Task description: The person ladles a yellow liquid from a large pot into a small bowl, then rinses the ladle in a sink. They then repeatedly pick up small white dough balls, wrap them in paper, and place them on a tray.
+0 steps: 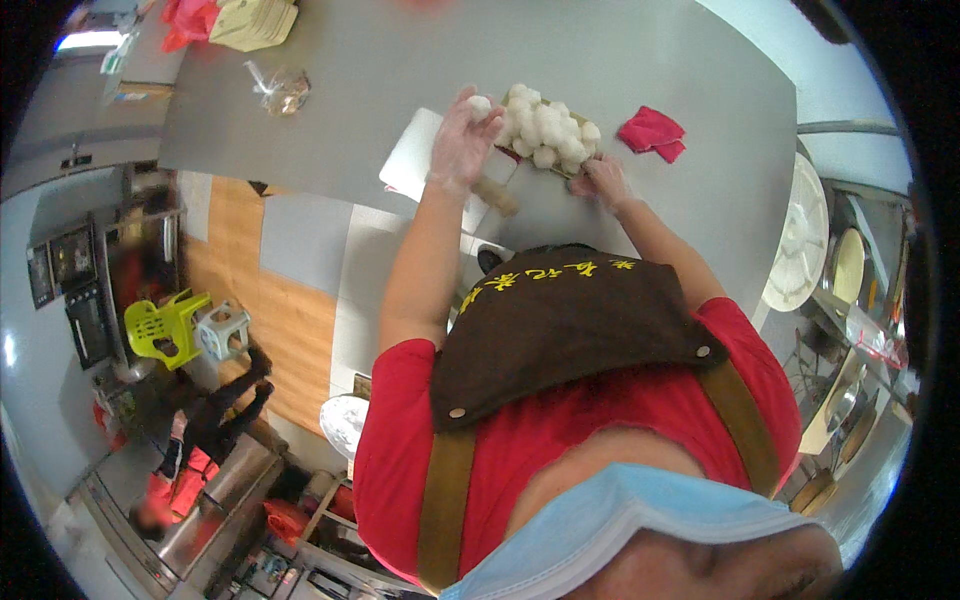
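My left hand [466, 139], in a clear plastic glove, holds a small white ball [478, 107] in its fingers, just left of a tray [577, 114] heaped with several white balls [547, 127]. With its fingertips, my right hand [600, 180], also gloved, touches the tray's near right corner; whether it grips the tray is hard to tell. A white sheet or board [411, 154] lies under and left of my left wrist. Near that wrist is a brownish cylindrical thing [495, 196], blurred. A folded red cloth [652, 134] lies to the right of the tray.
The grey tabletop [337, 97] bears a tied clear bag [285, 91] and a stack of pale trays [253, 22] at the far left. A green plastic chair [165, 328], a pale stool [224, 331] and another person [191, 465] are lower left. A round white lid [799, 232] stands at right.
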The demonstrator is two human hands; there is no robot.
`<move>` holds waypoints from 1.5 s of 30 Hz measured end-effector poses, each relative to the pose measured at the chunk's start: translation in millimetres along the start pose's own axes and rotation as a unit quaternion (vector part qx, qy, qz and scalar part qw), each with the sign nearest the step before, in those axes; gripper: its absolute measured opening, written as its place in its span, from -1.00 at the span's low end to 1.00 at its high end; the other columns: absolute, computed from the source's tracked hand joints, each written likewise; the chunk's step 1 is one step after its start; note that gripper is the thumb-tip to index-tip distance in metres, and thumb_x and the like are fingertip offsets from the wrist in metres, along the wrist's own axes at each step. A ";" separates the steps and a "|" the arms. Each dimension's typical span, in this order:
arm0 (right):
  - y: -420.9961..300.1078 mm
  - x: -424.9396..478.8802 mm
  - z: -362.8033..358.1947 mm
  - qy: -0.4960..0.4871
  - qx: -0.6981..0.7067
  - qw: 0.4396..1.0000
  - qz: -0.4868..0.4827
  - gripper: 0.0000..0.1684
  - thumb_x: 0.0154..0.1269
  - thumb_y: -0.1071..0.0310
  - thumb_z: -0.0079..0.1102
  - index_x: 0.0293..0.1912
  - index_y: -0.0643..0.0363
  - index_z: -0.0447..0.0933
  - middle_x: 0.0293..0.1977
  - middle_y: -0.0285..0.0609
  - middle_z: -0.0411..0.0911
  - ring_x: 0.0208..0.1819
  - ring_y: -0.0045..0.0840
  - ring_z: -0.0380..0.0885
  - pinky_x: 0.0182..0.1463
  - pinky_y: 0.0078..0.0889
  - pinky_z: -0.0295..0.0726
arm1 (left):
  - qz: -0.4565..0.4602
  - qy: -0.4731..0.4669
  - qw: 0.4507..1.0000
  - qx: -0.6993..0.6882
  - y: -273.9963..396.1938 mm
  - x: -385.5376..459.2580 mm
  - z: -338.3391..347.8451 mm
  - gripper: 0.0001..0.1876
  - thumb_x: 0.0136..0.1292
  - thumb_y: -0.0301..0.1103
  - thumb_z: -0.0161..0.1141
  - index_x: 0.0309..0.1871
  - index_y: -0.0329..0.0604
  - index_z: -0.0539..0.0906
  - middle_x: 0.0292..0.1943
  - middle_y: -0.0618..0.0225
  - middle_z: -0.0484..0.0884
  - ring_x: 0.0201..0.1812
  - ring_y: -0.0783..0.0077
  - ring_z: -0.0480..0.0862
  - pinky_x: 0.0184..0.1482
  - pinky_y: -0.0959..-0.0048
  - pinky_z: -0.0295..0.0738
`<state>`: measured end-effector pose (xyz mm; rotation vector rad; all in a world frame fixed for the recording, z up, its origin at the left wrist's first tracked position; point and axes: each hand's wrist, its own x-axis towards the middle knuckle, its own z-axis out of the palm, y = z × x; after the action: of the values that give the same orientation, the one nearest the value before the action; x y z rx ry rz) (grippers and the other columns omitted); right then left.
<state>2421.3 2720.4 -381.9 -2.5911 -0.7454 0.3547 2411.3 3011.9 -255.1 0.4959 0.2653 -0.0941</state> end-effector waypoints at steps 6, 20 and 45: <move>-34.7 42.2 -9.7 -0.065 0.220 0.972 0.055 -0.61 0.23 0.14 0.16 -0.11 0.27 0.52 -0.21 -0.02 0.63 -0.31 -0.43 0.67 -0.20 -0.45 0.66 | 0.074 0.136 0.965 0.211 29.7 -59.1 -24.4 -0.58 0.35 -0.44 0.10 0.26 -0.27 0.37 -0.09 0.22 0.57 -0.18 0.33 0.65 -0.11 0.48 0.62; -242.1 54.6 -62.4 -0.107 0.006 0.991 -0.074 -0.41 0.22 0.28 -0.01 0.23 0.19 0.20 -0.23 0.17 0.57 -0.17 0.00 0.57 -0.13 -0.03 0.55 | 0.004 0.118 0.738 0.664 4.2 -168.3 -85.8 -0.57 0.17 -0.21 0.24 0.08 -0.19 0.60 -0.35 0.14 0.67 -0.36 0.34 0.65 -0.22 0.37 0.54; -225.1 53.4 -35.4 -0.191 -0.016 0.980 0.049 -0.46 0.33 -0.07 0.01 -0.04 0.25 0.33 -0.29 0.15 0.60 -0.21 0.03 0.59 -0.18 0.04 0.54 | 0.304 -0.057 0.375 0.874 36.1 -54.8 -107.0 -0.52 0.27 -0.14 0.13 0.23 -0.08 0.46 0.30 0.23 0.40 0.34 0.11 0.33 0.37 0.01 0.10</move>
<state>2377.4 2911.6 -254.1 -2.6257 -0.7505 0.8974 2339.7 3096.4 -314.1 2.7517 -0.3426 0.4168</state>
